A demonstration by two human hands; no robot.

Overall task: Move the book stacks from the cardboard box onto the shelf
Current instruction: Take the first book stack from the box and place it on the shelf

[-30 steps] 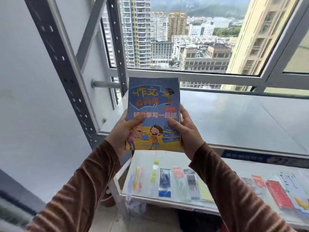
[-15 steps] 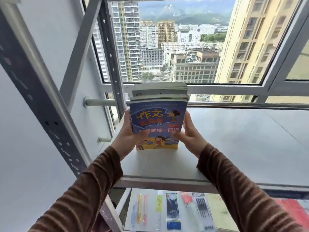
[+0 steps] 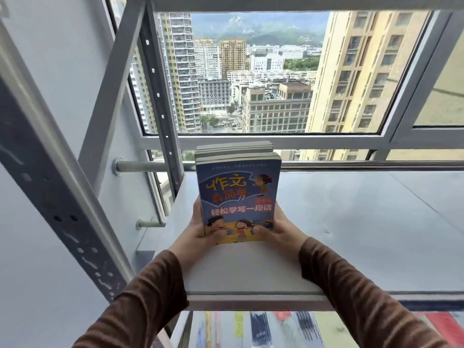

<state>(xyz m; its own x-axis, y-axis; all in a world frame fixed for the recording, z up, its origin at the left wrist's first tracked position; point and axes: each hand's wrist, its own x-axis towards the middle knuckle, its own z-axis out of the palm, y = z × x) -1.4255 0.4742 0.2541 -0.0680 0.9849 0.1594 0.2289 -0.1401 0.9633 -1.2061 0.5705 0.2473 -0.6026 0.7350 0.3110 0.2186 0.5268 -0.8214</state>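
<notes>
I hold one book stack [image 3: 237, 194] upright between my two hands, front cover toward me. My left hand [image 3: 198, 234] is closed on the lower left edge of the stack, thumb pressed on the cover, the other fingers [image 3: 196, 209] wrapped round the side. My right hand [image 3: 281, 232] is closed on the lower right corner in the same manner, thumb on the cover. Behind the front book, beyond my fingers, the tops of further books in the stack show, stepped slightly higher.

Position of the stack: its bottom edge appears to rest on, or sit just above, the shelf [image 3: 351, 222], at the left end of the board. I cannot tell whether contact is complete, since my fingers cover the lower corners. A perforated steel upright [image 3: 160, 101] stands beyond my left fingers; the window [image 3: 263, 71] lies past the stack.

Task status, as a judgement:
1. This stack has reached the shelf and is close to placed.
2. Both hands are not yet released; the stack is not shown standing unaided.
3. The rest of the shelf, to the right of my right fingers, carries no other books in view, so this may be an early stack.
4. The cardboard box is out of view, so the number of stacks left cannot be determined.

Below my wrists a lower level holds packaged stationery [image 3: 258, 327], blurred.
</notes>
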